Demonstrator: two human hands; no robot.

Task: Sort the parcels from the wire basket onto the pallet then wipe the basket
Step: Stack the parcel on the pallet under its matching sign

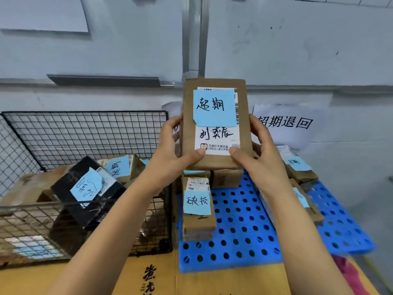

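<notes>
Parcel (214,124) raised above the pallet (240,231).
It is gripped at both sides by left hand (170,154) and right hand (261,158), note (212,107) upright, probably for reading.

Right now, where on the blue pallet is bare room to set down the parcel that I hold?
For the held parcel, the pallet is bare in the middle, between the left parcel and the right-side parcels, and at its front right corner. The back row is crowded.

Brown parcel (214,133), blue note (213,107) — upright above blue pallet (240,231).
</notes>
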